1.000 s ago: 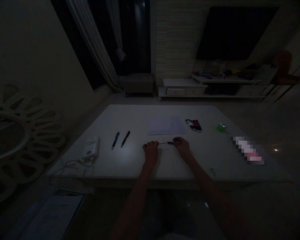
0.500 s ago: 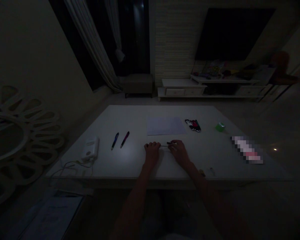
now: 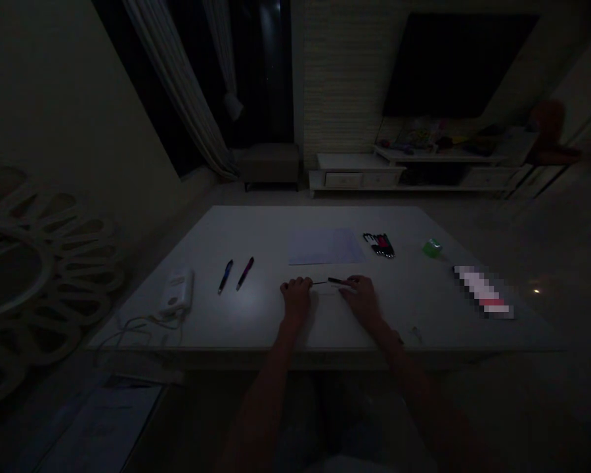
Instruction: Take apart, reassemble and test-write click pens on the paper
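Note:
My left hand (image 3: 296,299) is closed on a thin dark rod like a pen refill (image 3: 320,282), which sticks out to the right. In my right hand (image 3: 363,299), the fingers are closed round a short dark tube like a pen barrel (image 3: 335,281). The tube's left end is close to the rod's tip; whether they touch I cannot tell. Both hands are low over the white table (image 3: 256,322), just in front of a white sheet of paper (image 3: 325,246). Left of my hands lie a blue-and-black pen (image 3: 225,276) and a pink-and-black pen (image 3: 245,273).
Several small dark, white and red pieces (image 3: 380,245) lie right of the paper. Beyond them are a green container (image 3: 432,247) and a blurred-out flat object (image 3: 482,292). A white power strip (image 3: 178,292) with cables stands at the left. Small bits (image 3: 416,334) lie near the front edge.
My right hand has shifted a little to the right, and more of the dark tube shows, now nearly in line with the rod. My left hand has hardly moved.

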The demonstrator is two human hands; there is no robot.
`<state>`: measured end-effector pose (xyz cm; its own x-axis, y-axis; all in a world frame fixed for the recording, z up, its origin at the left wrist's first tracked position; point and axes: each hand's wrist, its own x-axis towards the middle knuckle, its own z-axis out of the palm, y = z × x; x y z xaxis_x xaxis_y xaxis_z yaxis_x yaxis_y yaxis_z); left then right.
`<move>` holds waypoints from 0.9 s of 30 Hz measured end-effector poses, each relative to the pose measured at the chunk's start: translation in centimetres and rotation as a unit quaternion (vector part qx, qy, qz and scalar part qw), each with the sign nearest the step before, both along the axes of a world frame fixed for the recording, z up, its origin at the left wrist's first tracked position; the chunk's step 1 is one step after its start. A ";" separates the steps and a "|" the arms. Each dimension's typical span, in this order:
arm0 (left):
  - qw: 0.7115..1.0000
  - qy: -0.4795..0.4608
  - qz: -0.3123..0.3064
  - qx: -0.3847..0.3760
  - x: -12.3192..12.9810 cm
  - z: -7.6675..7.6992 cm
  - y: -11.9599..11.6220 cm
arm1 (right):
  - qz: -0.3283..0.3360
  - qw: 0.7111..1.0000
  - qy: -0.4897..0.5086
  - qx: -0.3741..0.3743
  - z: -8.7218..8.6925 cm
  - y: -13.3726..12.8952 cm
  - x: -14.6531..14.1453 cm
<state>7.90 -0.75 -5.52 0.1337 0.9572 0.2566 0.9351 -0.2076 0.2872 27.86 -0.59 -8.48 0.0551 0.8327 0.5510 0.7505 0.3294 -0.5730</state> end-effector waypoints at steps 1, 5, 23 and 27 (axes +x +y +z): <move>1.000 0.008 -0.017 0.003 0.1 -0.1 0.0 | 0.008 1.000 0.000 0.007 0.0 -0.2 -0.2; 0.994 0.045 -0.095 0.008 0.2 -0.4 0.0 | 0.064 0.998 -0.017 0.005 0.3 -0.4 -1.1; 0.993 -0.013 -0.121 0.003 0.4 -1.1 0.1 | 0.001 0.997 -0.052 -0.050 -0.7 -0.5 2.3; 0.982 0.007 -0.189 0.019 0.4 -1.3 -0.2 | -0.024 0.996 -0.081 -0.040 -1.0 -1.7 4.0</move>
